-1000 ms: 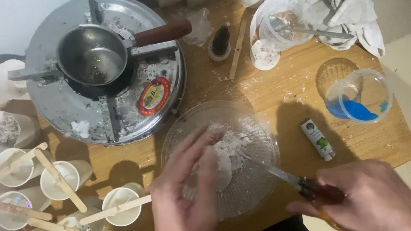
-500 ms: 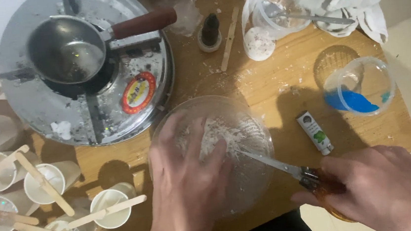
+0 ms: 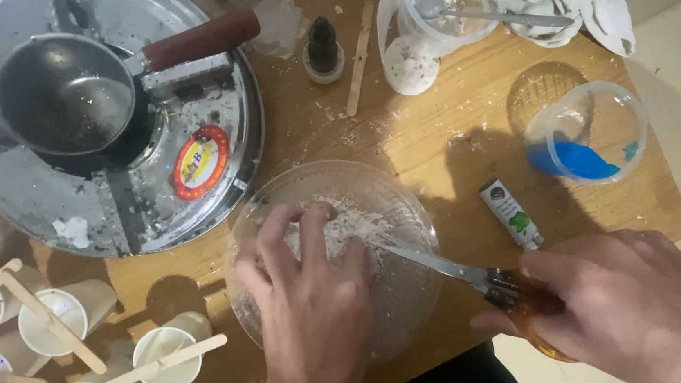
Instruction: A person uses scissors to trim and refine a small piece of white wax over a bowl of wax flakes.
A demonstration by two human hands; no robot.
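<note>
Gripping a knife [image 3: 437, 263] by its handle, the right hand [image 3: 638, 305] cuts white lumps [image 3: 344, 228]; left hand [image 3: 309, 301] presses them down in the bowl [image 3: 416, 308], partly crumbled.

Our left hand [image 3: 311, 301] covers the near part of the bowl [image 3: 408, 210], so what lies under the palm stays unseen. Our right hand [image 3: 638, 305] hides most of the knife [image 3: 437, 263] handle. Left of the grip, cups [image 3: 166, 359] run off the edge; we cannot tell their contents.
</note>
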